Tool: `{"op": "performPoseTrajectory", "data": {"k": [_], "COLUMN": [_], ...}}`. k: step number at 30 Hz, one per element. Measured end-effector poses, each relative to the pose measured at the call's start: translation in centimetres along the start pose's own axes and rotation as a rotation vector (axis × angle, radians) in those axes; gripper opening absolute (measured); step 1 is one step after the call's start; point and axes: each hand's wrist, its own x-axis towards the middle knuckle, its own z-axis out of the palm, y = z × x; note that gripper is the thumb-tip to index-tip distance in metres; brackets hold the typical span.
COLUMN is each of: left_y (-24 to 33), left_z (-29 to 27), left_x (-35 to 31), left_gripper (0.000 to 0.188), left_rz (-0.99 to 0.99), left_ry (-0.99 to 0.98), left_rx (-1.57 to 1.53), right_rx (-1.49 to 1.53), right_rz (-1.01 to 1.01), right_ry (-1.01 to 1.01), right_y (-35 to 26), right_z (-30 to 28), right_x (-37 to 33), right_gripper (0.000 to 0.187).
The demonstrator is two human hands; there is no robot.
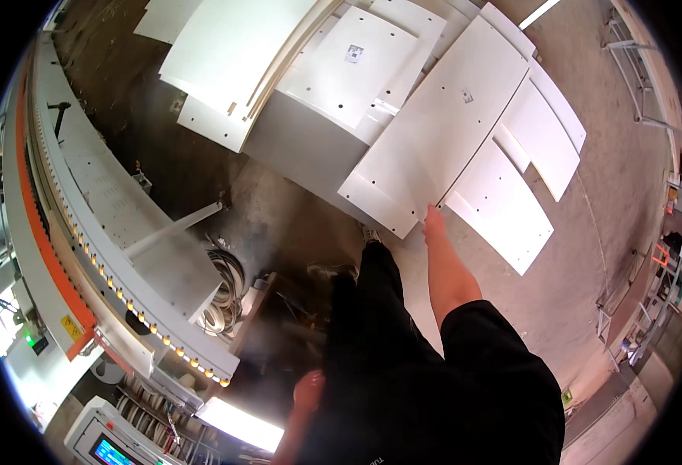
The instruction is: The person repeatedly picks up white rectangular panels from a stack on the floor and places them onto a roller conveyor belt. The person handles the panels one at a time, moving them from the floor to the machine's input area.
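With my right arm stretched forward, my right hand (432, 223) is at the near corner of a long white panel (453, 116), its fingers closed on the edge. The panel has small dark holes and a small label, and lies on a stack of other white panels. Just right of this hand, a smaller white drilled panel (504, 203) sticks out of the stack. My left hand (308, 390) hangs low beside my body, near the end of the long machine (174, 267). Its fingers are blurred and partly hidden, and I see nothing in it.
More white panels (348, 66) lie stacked ahead, beside a large white board (228, 54) at the far left. Coiled hoses (224, 291) lie on the floor by the machine. A control screen (114, 451) glows at lower left. Metal racks (639, 77) stand along the right.
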Motion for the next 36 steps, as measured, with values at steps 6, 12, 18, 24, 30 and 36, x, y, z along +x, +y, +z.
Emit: {"op": "performPoseTrajectory", "data": {"k": [6,12,18,24,30,36], "left_y": [2.2,4.7,5.8,7.6,16.2,29.7], "left_z": [0.5,-0.2,-0.5,-2.3,-2.7,-4.3], "left_x": [2.0,5.2,5.6,5.5,10.8,10.4], "left_gripper": [0.034,0.033,0.031,0.031,0.033,0.035], "left_rz": [-0.032,0.027,-0.011,0.088,0.143,-0.013], "left_ry": [-0.064,-0.11,-0.138,-0.173,-0.211,-0.18], "left_rx": [-0.055,-0.055,-0.214,-0.122,-0.38,-1.04], "right_rx": [0.167,0.04,0.212,0.337,0.307,0.033], "right_rz": [0.128,0.083,0.012,0.092,0.042,0.168], "right_ry": [-0.111,-0.164,-0.09,-0.284,-0.846,-1.371], "right_y": [-0.1,1.5,3.5,6.2,7.6,5.1], "right_z": [-2.0,-2.8,-4.1,-8.2,-12.9,-13.2], "right_x": [1.5,1.4,2.4,0.1,-12.2,-27.3], "right_gripper": [0.072,0.071,0.065,0.056,0.044,0.043]}}
